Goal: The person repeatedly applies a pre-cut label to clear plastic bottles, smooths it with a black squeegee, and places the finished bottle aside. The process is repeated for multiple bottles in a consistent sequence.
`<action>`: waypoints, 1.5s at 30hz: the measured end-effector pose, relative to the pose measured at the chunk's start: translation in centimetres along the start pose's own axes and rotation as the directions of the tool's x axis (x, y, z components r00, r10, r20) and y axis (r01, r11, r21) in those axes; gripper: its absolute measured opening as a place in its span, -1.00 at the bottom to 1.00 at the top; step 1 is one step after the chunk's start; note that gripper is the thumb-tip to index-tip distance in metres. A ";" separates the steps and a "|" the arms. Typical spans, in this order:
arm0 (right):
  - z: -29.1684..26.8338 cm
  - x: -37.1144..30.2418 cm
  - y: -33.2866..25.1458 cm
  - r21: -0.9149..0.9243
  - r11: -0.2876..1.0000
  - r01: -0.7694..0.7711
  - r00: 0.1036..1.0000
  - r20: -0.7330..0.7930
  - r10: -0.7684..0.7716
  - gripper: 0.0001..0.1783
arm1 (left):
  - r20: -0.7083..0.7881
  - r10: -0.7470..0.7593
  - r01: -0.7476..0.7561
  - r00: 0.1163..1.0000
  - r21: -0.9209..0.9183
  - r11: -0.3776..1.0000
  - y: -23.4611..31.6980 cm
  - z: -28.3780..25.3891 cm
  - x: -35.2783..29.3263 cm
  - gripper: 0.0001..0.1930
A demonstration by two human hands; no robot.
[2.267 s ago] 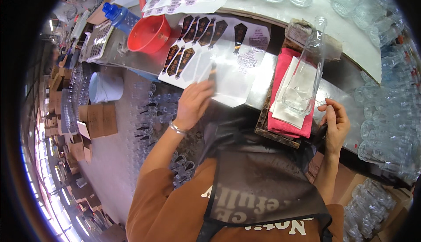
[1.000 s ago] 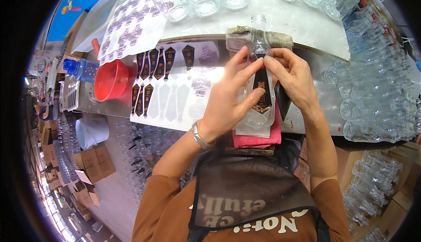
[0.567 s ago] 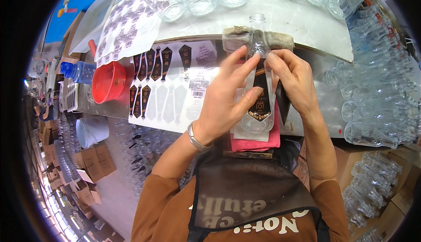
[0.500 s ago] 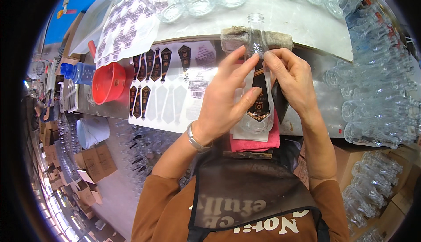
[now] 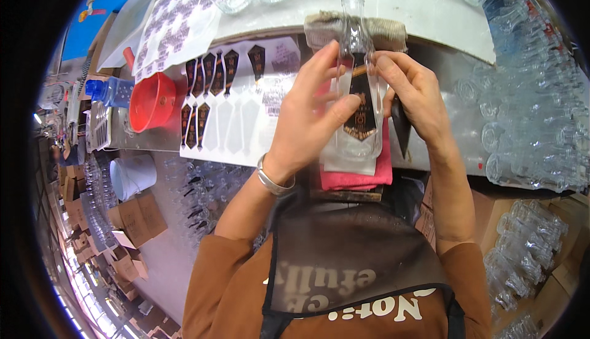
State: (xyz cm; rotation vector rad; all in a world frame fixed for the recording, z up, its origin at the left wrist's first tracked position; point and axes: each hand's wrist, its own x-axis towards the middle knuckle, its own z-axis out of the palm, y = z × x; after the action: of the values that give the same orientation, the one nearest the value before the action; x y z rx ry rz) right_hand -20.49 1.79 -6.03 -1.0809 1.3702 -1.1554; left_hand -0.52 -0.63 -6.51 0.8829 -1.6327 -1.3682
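So from where I'm standing, the star is a clear glass bottle, lying on its side right in front of the person, neck pointing away. There's a black, tie-shaped label with gold bits running down its upper face. Left hand is on the left of the bottle, a bit blurry, fingers spread apart, thumb tip over the label; can't tell how hard it's pressing, if at all. Right hand has thumb and index finger close together at the bottle's right edge, near the label's narrow end. Can't tell if they're actually pinching anything, sorry.

Under the bottle there's a pale sheet on top of a folded pink towel, and the neck passes over a rolled greyish cloth. Just left is a white label sheet with more of those black ties, plus some bare tie-shaped outlines. Further left: a red dipper and a blue-capped container. Loads more glass bottles are crammed along the right side. Down on the floor to the left, a white bucket sits near some cardboard boxes.
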 end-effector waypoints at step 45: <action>-3.6 -3.2 6.5 0.644 0.762 -0.071 0.939 -0.215 0.269 -0.51 | 0.043 0.221 -0.218 0.974 0.420 0.881 0.8 0.1 0.4 -0.40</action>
State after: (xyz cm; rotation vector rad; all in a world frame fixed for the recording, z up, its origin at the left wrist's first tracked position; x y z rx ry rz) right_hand -23.97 6.18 -11.84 -0.2923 1.1294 -1.5292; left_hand -0.83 -0.82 -5.63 0.9071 -1.9988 -0.8650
